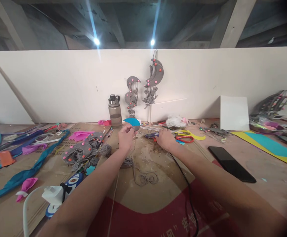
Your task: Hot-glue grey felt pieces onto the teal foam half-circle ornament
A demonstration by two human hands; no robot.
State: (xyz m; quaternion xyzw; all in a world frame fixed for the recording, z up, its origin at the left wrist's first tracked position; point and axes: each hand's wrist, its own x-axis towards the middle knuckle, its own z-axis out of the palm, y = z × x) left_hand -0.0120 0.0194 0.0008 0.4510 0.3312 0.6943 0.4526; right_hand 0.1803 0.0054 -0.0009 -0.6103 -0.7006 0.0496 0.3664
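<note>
My left hand [126, 136] pinches a blue crescent-shaped piece [131, 121] with a grey part along its lower edge. Grey cord [143, 174] trails below that hand and lies in loose loops on the cardboard. My right hand [165, 138] is closed around a blue hot glue gun [150, 135]; its black cord [182, 174] runs toward me. Just right of that hand lie scissors [188, 139] with red and yellow handles. A ball of grey yarn [106, 150] sits to the left, beside grey crescent ornaments [79, 151] with pink and orange dots.
A water bottle [115, 112] stands against the white board. Finished-looking grey crescent hangings [155, 77] hang on the board. A black phone [231, 164] lies at right. At left are a power strip with a white plug [53, 194] and blue fabric strips [32, 171].
</note>
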